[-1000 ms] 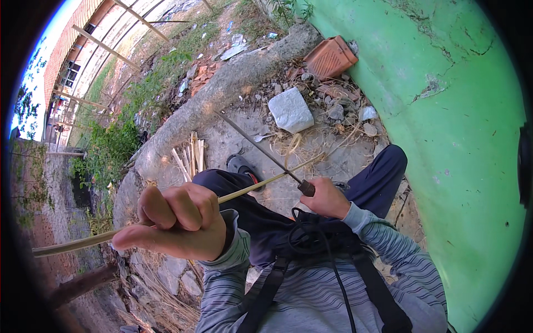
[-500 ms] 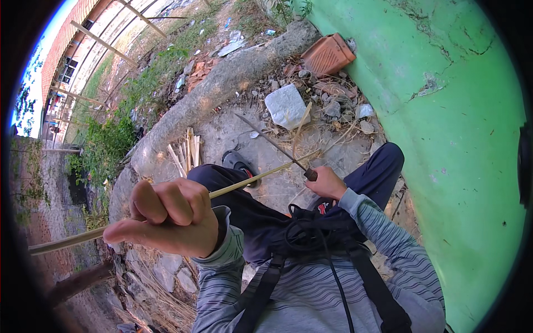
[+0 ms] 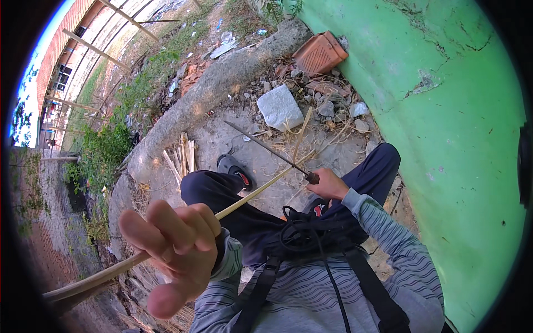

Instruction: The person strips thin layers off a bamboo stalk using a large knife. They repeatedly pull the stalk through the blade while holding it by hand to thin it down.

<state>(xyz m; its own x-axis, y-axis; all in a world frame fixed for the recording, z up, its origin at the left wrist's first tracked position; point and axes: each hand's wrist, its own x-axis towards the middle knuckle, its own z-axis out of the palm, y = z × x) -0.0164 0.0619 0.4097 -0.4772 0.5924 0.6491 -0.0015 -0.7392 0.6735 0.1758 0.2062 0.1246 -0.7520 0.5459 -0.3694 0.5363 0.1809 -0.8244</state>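
Observation:
A long pale strip, likely bamboo [image 3: 244, 201], slants from the lower left past my left hand to the knife blade. My left hand [image 3: 180, 247] is raised at the left, thumb spread away from loosely bent fingers. The strip passes behind those fingers without being pinched; how it touches the palm is hidden. Close to my right knee, my right hand [image 3: 331, 184] is closed around the dark handle of a long, thin knife [image 3: 261, 147]. The blade points up and left, crossing the strip's far part just ahead of the handle.
Split pale sticks [image 3: 186, 155] lie beyond my left shoe [image 3: 234, 169]. Ahead are a white block [image 3: 280, 107], rubble and an orange-brown clay piece [image 3: 320, 54]. A cracked green wall [image 3: 455, 150] rises on the right; a low concrete ridge [image 3: 205, 100] curves across the far side.
My left thumb has come away from the strip and the fingers have spread. That hand has shifted slightly right and down. My right hand keeps its grip on the knife, nearly unmoved.

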